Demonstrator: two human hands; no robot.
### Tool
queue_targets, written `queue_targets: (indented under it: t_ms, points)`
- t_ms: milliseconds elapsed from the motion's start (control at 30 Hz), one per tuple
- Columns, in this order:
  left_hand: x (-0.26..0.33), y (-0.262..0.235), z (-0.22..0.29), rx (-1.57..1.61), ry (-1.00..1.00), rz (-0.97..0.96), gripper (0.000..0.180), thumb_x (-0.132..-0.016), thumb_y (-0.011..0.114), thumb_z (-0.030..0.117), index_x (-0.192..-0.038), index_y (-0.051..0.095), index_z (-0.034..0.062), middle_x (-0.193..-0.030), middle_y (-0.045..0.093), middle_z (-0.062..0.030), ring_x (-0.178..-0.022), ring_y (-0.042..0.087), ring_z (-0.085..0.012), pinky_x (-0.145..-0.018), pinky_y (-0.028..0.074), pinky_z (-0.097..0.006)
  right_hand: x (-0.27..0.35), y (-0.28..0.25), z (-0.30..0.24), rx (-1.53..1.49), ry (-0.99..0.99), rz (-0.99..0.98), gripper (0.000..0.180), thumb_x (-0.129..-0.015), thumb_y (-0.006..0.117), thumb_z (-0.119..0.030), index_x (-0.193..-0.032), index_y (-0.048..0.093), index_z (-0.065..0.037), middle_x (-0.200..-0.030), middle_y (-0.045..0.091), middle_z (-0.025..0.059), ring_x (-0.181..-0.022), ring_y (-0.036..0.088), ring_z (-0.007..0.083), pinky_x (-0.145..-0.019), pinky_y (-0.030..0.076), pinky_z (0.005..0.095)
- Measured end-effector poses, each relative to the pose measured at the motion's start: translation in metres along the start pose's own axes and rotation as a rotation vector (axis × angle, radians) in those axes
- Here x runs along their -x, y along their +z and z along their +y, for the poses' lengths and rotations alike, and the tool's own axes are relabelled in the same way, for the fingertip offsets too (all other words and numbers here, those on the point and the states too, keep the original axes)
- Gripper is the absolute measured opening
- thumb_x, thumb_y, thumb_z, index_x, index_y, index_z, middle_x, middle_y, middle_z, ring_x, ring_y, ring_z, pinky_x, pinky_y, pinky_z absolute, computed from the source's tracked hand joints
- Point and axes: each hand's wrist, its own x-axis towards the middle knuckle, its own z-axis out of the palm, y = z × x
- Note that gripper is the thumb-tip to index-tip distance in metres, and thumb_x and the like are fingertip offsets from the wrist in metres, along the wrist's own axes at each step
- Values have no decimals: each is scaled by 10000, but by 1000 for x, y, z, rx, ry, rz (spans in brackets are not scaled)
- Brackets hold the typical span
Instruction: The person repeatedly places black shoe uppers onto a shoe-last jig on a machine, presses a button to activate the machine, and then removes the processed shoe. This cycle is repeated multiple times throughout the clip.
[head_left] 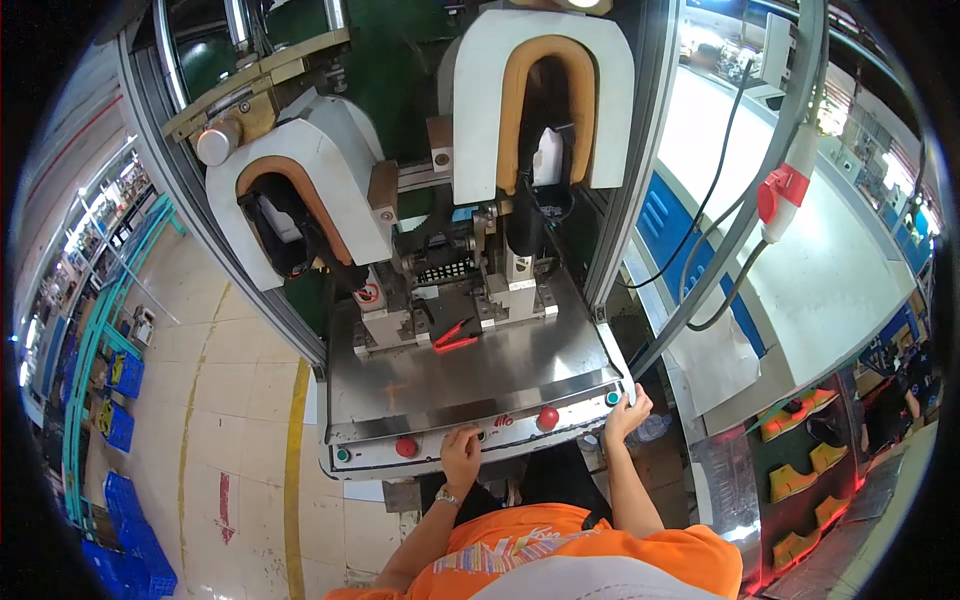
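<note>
My left hand (pixel 461 460) is at the middle of the machine's front control panel (pixel 440 446), its fingers curled over a small dark control mostly hidden beneath them. At the panel's right end, my right hand (pixel 627 412) is closed around the corner, with the thumb beside a green button (pixel 612 398). A red button (pixel 548 418) lies between my hands, and another red button (pixel 406 447) is left of my left hand. Behind the panel stand two upright shoe moulds under pale U-shaped blocks, the left block (pixel 345 150) and the right block (pixel 472 120), both lined with tan pads.
Red-handled pliers (pixel 455 340) lie on the metal bed (pixel 400 385). Metal posts flank the machine. A hanging cable with a red and white plug (pixel 783 195) is at right, near a white machine (pixel 830 290). Tan shoes (pixel 790 482) stand on a rack at lower right; blue crates (pixel 125 520) are left.
</note>
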Motion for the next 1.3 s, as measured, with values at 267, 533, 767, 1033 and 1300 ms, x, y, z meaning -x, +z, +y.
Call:
queue_targets:
  t_ms: [267, 533, 767, 1033, 1300]
  points:
    - [0, 1, 0, -35, 67, -20, 166, -693, 568, -20, -823, 593, 81, -813, 609, -51, -654, 551, -241, -596, 415, -340, 2, 1, 0, 3, -10, 8, 311, -768, 552, -99, -1068, 542, -18, -1043, 495, 149, -1005, 443, 302, -873, 330, 390]
    - [1, 3, 0, -74, 89, -38, 172, -687, 571, 2, -834, 586, 89, -829, 614, -46, -676, 565, -241, -618, 425, -345, 3, -9, -21, 80, -451, -31, 326, -748, 567, -90, -1067, 524, -40, -1124, 498, 154, -1071, 438, 318, -891, 324, 423]
    - [0, 1, 2, -89, 71, -80, 170, -688, 569, 10, -832, 583, 98, -835, 617, -36, -668, 566, -245, -617, 428, -345, 60, -39, -41, -32, -894, -681, 383, -751, 560, -102, -1129, 523, -50, -1156, 539, 98, -1139, 459, 259, -1003, 224, 460]
    - [0, -2, 4, -55, 30, -56, 166, -698, 574, 6, -827, 594, 108, -833, 614, -48, -632, 548, -257, -595, 434, -350, 61, -35, -39, 28, -947, -594, 346, -772, 575, -150, -1115, 563, -101, -1103, 575, 69, -1084, 494, 250, -966, 232, 483]
    - [-66, -61, 27, 15, 65, 228, 158, -722, 545, -35, -844, 592, 53, -832, 611, -99, -763, 585, -260, -654, 457, -328, 64, -28, -34, 35, -976, -552, 333, -788, 539, -162, -1114, 561, -100, -1146, 553, 77, -1121, 468, 256, -993, 192, 489]
